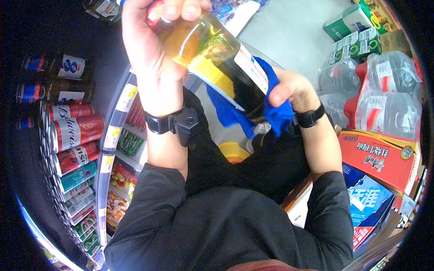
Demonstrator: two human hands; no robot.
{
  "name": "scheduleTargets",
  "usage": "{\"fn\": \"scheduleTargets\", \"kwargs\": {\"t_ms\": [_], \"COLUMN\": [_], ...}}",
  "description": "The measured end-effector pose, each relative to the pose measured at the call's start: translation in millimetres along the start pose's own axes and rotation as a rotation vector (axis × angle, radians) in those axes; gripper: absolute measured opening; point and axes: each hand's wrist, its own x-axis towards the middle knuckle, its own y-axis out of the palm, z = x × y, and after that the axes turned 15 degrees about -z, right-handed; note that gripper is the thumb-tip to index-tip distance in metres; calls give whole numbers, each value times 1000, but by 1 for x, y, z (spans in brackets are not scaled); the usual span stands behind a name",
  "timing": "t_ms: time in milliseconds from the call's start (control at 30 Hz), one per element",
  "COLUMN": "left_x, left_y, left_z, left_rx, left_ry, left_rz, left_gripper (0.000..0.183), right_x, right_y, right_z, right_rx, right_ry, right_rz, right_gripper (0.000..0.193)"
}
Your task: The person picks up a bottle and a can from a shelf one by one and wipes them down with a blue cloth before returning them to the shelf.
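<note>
The clear, yellow-tinted bottle (201,45) is up in the air between the person's 2 hands, with no shelf under it; its long axis slants from upper left, at the left hand (149,49), to lower right, at the right hand (296,88); so the left has the top end, and the right is nearer the base.

The left fingers are curled closed round that top end, at least 2 tips showing over the far side; a bit of red peeps out there, a cap perhaps, though I can't be sure from here. The right thumb pinches a blue cloth (275,115) against the lower part, just beside the white label (251,67); the other right fingers are mostly hidden, and I can't tell how they lie; blue shows along both long sides of the bottle near its lower end.

Out past the left forearm, cans (77,131) stand in a row beyond a shelf edge with price tags (126,98); by the right forearm lies a red carton (375,153); a pack of clear bottles (389,86) sits just past its far edge.
</note>
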Motion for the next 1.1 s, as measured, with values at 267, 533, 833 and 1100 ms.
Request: {"fn": "scheduleTargets", "kwargs": {"t_ms": [267, 533, 833, 1100], "left_x": [7, 5, -10, -7], "left_y": [1, -1, 14, -10], "left_z": [7, -15, 18, 60], "left_rx": [-433, -67, 507, 698], "left_ry": [-228, -159, 3, -63], "left_rz": [206, -87, -254, -112], "left_gripper": [27, 30, 12, 13], "right_x": [2, 10, 30, 32], "right_y": [20, 34, 37, 26], "right_z": [-65, -15, -16, -14], "right_rx": [754, 32, -734, -810], "right_ry": [230, -15, -595, -707], "right_rz": [71, -7, -435, -667], "right_gripper": [90, 79, 73, 65]}}
